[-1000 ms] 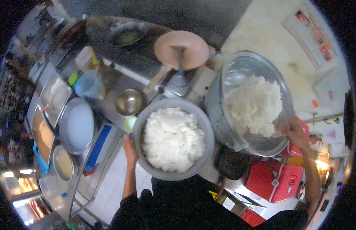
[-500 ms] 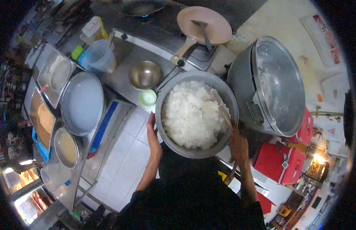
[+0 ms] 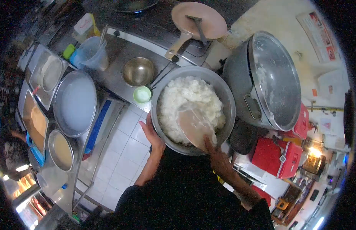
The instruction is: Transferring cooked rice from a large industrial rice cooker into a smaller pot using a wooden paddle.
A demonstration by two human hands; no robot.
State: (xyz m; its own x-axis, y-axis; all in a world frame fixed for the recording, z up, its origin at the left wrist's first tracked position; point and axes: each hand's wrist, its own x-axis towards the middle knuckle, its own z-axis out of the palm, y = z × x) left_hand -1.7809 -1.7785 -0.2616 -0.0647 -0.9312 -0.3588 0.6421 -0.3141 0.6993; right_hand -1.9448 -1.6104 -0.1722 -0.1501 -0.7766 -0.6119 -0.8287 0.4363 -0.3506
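A round grey metal pot (image 3: 231, 100) full of cooked white rice (image 3: 195, 91) stands right in front of me. Wrapped around the handle of a broad brown rice paddle (image 3: 193, 122) is my right hand (image 3: 213, 150), at the pot's near right side. The paddle's blade lies over the rice, with grains and a wet film stuck to it. My left hand (image 3: 154, 135) holds the pot's outer left side, thumb stuck out and the other fingers partly hidden against the wall. Just beyond that hand sits a small green bowl (image 3: 142, 94) with white contents.
A large grey pot (image 3: 239, 73) with rice residue leans close on the right. Behind are a steel bowl (image 3: 138, 72) and a pink pan (image 3: 201, 19) with a dark utensil. Basins (image 3: 75, 103) and trays (image 3: 35, 119) line the left counter. Red coolers (image 3: 275, 157) stand at right.
The paddle has swung from the pot's right edge to the middle of the rice, its blade now facing up. My right hand moved left with it. My left thumb has spread outward.
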